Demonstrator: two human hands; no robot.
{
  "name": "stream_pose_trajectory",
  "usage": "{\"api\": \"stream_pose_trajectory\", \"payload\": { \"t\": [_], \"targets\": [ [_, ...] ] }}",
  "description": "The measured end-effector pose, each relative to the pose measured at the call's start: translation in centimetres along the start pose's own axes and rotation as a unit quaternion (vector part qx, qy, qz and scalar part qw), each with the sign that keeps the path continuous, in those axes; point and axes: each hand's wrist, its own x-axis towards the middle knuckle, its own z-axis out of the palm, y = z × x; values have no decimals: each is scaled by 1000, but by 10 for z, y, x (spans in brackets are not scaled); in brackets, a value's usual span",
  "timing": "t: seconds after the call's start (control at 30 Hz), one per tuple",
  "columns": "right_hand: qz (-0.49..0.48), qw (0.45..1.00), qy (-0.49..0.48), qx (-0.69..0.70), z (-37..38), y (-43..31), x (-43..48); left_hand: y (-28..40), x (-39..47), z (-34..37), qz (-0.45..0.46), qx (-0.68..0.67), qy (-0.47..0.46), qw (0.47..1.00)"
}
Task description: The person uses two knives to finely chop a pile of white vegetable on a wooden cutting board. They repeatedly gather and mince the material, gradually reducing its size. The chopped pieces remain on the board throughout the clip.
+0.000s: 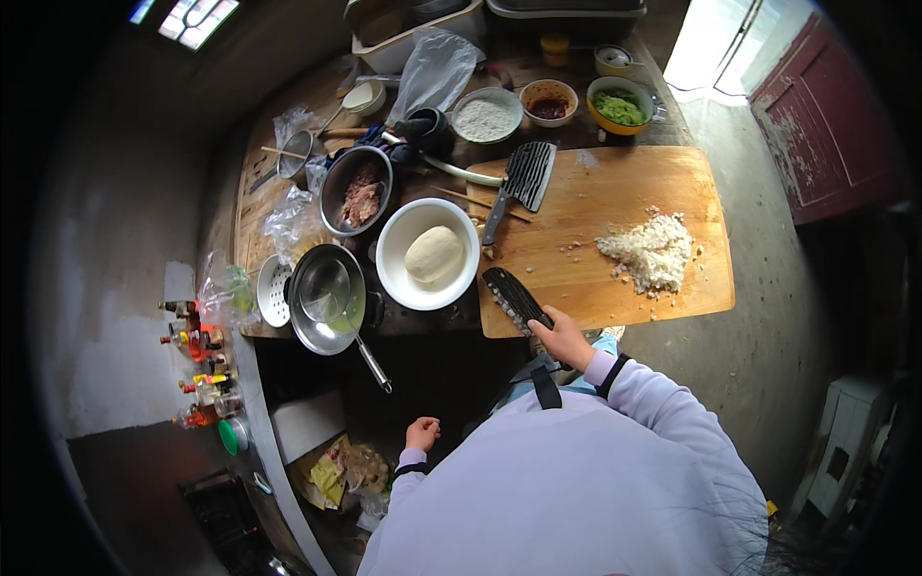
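My right hand (565,338) grips a dark-bladed kitchen knife (517,297) at the near left corner of a wooden cutting board (576,266). White chopped bits cling along the blade. A heap of finely chopped white vegetable (652,252) lies on the board's right part. My left hand (423,433) hangs low, away from the table, its fingers curled with nothing visible in them. A cleaver (526,180) rests on the board's far left part, near a long pale green stalk (461,171). Left of the board, a white bowl (385,252) holds a lump of dough (435,254).
A metal bowl of minced meat (361,198), a pot with a strainer (328,288) and a perforated white bowl (274,291) stand left. Behind are bowls of flour (488,117), red sauce (549,108) and chopped greens (619,106). Bottles (205,363) line the left ledge.
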Motion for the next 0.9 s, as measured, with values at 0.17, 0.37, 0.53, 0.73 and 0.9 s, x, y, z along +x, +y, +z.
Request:
{"api": "stream_pose_trajectory", "payload": {
  "t": [0.17,0.37,0.53,0.73,0.9],
  "targets": [
    [20,987,130,92,-37,23,10,26,8,1,24,56,-34,998],
    [60,950,273,139,-128,48,13,57,31,18,37,67,-34,996],
    [-38,949,301,85,-196,34,-2,72,40,43,33,47,-48,997],
    [-45,986,35,-155,-260,21,-68,83,19,68,18,78,-43,996],
    [-4,988,-113,-107,-243,41,-63,90,-16,93,16,98,-45,994]
  ]
}}
